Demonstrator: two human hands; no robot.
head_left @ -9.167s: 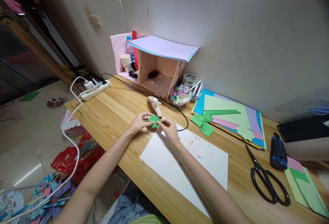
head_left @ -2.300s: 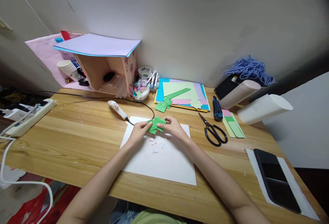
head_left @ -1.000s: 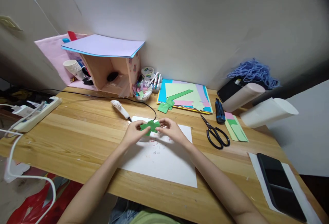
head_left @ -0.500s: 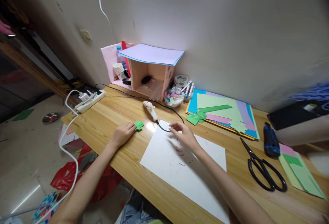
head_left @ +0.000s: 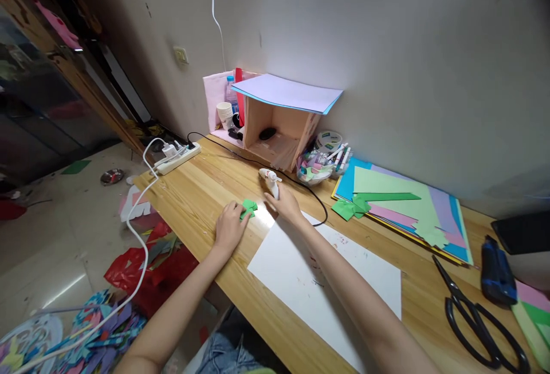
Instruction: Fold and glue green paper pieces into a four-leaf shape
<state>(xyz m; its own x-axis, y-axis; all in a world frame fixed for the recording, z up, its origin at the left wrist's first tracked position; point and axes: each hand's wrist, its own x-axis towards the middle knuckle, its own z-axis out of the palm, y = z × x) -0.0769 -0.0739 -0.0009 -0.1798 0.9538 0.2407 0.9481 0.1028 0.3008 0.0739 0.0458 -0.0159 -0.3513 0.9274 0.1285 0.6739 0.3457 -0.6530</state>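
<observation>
My left hand point(head_left: 231, 226) rests on the wooden table with its fingers closed on a small piece of folded green paper point(head_left: 250, 208). Wrapped round the handle of a white glue gun point(head_left: 270, 177) is my right hand point(head_left: 286, 204), just past the green paper. The gun's nozzle area and body show above my fingers; most of its handle is covered. A black cord point(head_left: 323, 205) curves from the gun. Under my right forearm lies a white sheet point(head_left: 365, 265) with small coloured marks.
Behind stands an open box point(head_left: 275, 119) topped with lilac paper, beside a clear bowl point(head_left: 315, 173) of scraps. Coloured sheets point(head_left: 387, 182), more green pieces point(head_left: 350, 207), black scissors point(head_left: 468, 311) and a dark blue stapler-like tool point(head_left: 496, 271) lie right. A power strip point(head_left: 180, 159) sits at the left edge.
My right hand has moved forward from above the white sheet and taken hold of the glue gun. My left hand stays at the green paper. The view has swung left.
</observation>
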